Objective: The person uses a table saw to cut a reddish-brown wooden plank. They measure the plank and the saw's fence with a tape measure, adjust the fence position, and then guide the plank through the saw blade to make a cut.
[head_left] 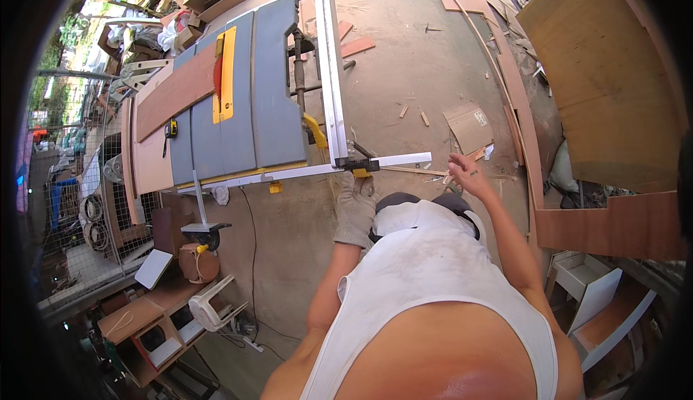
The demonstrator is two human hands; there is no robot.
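Gloved left hand (356,201) at saw fence (330,68), concrete floor (419,75)

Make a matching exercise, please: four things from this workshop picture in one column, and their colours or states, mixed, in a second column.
Things:
1. left hand
2. right hand
3. blade guard
4. saw table top

Colours or states:
a. yellow
b. bare, raised over the floor
c. grey-blue
d. in a grey work glove, at the fence lock

Pairs: 1-d, 2-b, 3-a, 4-c
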